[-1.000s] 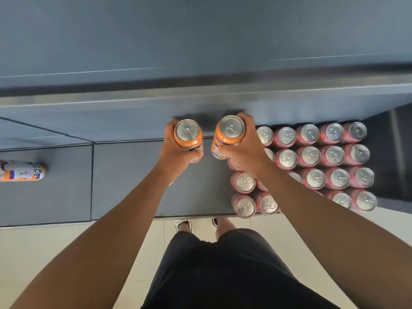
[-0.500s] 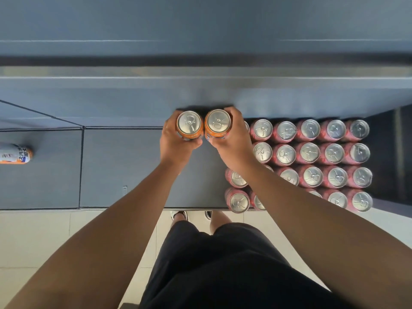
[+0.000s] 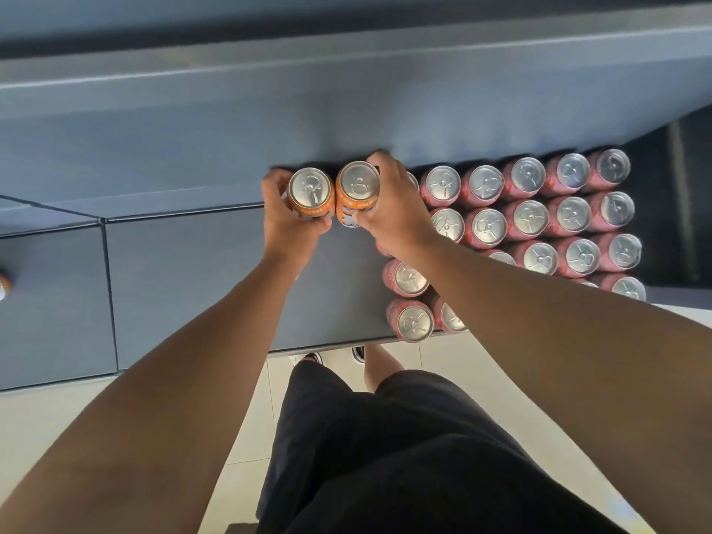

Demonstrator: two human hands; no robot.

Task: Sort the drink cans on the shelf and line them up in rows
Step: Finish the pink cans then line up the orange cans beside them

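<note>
Two orange cans stand upright side by side at the back of the grey shelf (image 3: 185, 287), touching each other. My left hand (image 3: 285, 221) grips the left orange can (image 3: 311, 188). My right hand (image 3: 393, 210) grips the right orange can (image 3: 358, 185), just left of a block of pink cans (image 3: 528, 221) lined up in rows. My right forearm hides part of that block.
The shelf's back wall (image 3: 346, 109) rises right behind the orange cans. An orange can (image 3: 4, 285) lies at the far left edge of view. A seam (image 3: 109, 294) divides the shelf panels. Below the front edge are pale floor tiles (image 3: 54, 425) and my black shorts.
Both hands have carried the orange cans toward the back wall and brought them together, next to the pink block. The view has shifted right, so the lying can is nearly out of frame.
</note>
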